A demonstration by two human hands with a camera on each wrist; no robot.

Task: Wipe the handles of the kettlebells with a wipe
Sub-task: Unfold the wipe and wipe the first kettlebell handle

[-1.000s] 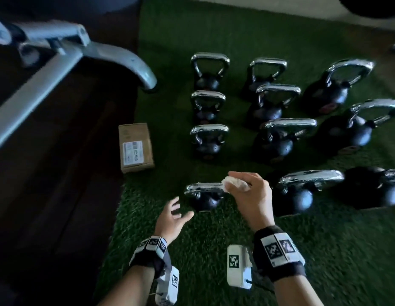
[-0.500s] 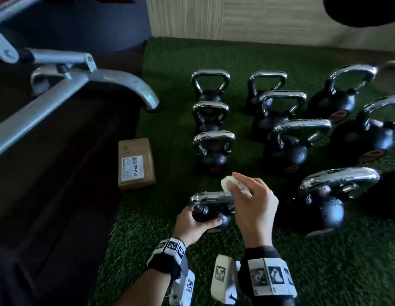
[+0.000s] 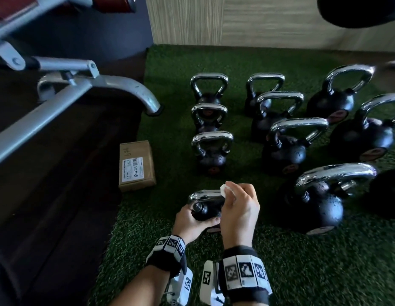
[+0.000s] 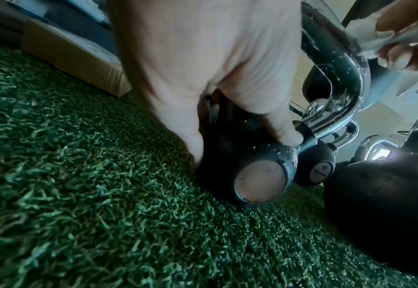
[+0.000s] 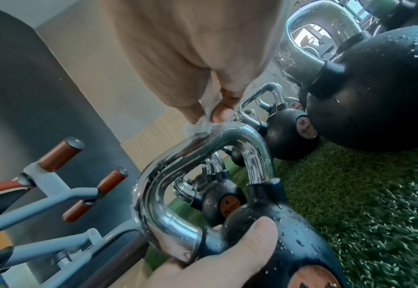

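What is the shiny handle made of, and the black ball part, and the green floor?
The handle looks like chromed metal: mirror-bright, reflecting the room, with droplets beading on it. The ball seems matte black, maybe rubber-coated or painted iron; which one cannot be told. The floor looks like artificial turf, with short curly green plastic-looking blades.

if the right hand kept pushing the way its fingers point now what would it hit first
The right hand pinches the wipe against the nearest kettlebell's chrome handle, fingers pointing forward-left. Pushed on, it would probably slide along that handle first. Beyond it lies turf, then likely the cardboard box; depth is unclear.
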